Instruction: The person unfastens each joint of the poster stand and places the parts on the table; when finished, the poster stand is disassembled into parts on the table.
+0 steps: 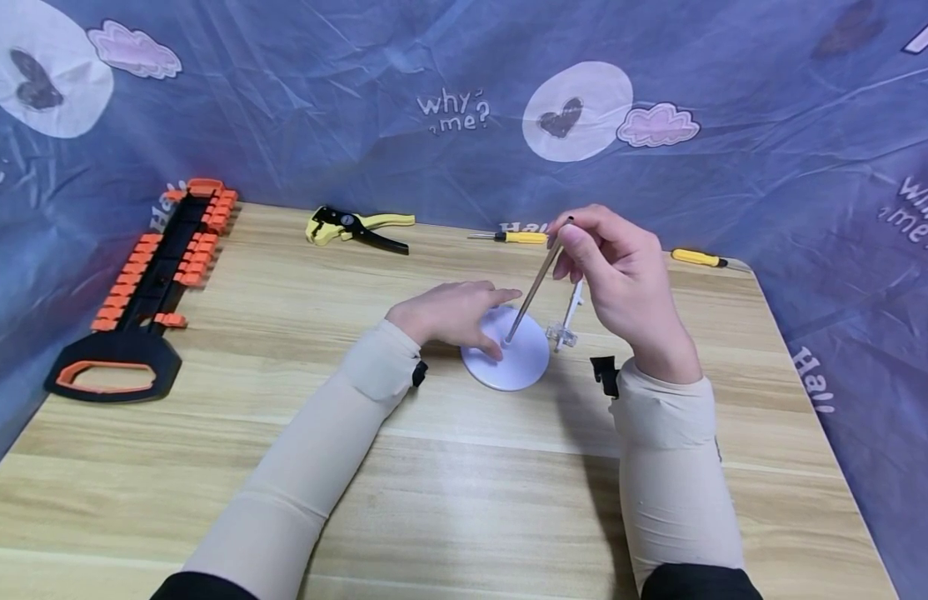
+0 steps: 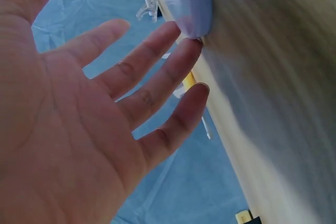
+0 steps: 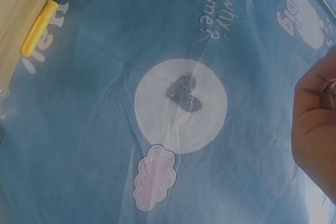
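Note:
A thin metal rod (image 1: 535, 289) slants up from the middle of a white round disc (image 1: 509, 373) on the table. My right hand (image 1: 625, 279) pinches the rod near its top between thumb and fingers. Over the disc's left side lies my left hand (image 1: 451, 315), its thumb on the disc close to the rod's foot. The left wrist view shows that hand's fingers (image 2: 157, 85) loosely spread, two fingertips right at the disc's edge. Just right of the disc is a white stick (image 1: 575, 302) with a clear plastic clip (image 1: 561, 335), partly behind my right hand.
Yellow-and-black wire strippers (image 1: 355, 228) lie at the back, with a yellow screwdriver (image 1: 522, 237) to their right. Another yellow screwdriver (image 1: 696, 257) is near the back right corner. A black rack with orange clips (image 1: 164, 267) lies at the left. Blue printed sheeting (image 1: 321, 100) surrounds the table.

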Motion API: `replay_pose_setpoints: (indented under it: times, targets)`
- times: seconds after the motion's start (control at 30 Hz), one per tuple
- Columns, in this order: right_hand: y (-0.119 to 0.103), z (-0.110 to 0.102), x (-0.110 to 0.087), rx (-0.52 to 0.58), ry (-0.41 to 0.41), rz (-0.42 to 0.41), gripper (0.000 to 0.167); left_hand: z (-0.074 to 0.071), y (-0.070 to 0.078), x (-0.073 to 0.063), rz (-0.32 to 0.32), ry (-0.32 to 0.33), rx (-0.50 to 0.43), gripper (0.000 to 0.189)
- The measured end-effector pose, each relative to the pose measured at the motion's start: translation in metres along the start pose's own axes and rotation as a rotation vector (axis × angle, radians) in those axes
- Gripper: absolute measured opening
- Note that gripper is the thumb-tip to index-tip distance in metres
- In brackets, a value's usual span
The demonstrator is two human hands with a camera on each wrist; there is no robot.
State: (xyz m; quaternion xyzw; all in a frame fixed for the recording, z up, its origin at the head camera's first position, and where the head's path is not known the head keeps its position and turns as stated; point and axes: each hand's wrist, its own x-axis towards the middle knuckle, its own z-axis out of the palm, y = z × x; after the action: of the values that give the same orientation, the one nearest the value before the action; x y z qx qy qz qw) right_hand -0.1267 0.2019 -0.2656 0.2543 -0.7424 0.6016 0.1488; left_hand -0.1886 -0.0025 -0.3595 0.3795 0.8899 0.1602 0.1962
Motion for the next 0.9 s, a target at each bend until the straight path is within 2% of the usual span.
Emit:
replay_pose_setpoints:
  times: [0.4, 0.63, 0.9]
  targets:
    - [0.000, 0.000, 0.000, -0.015, 0.003, -0.001, 0.016, 0.007, -0.005, 0.004, -0.035, -0.029, 0.100, 0.112]
    - [0.001, 0.000, 0.000, -0.007, 0.002, -0.007, 0.016, 0.011, -0.004, 0.003, -0.038, -0.070, 0.072, 0.128]
    - [0.002, -0.001, 0.000, -0.019, 0.000, -0.006, 0.016, 0.013, -0.003, 0.002, -0.038, -0.072, 0.055, 0.127]
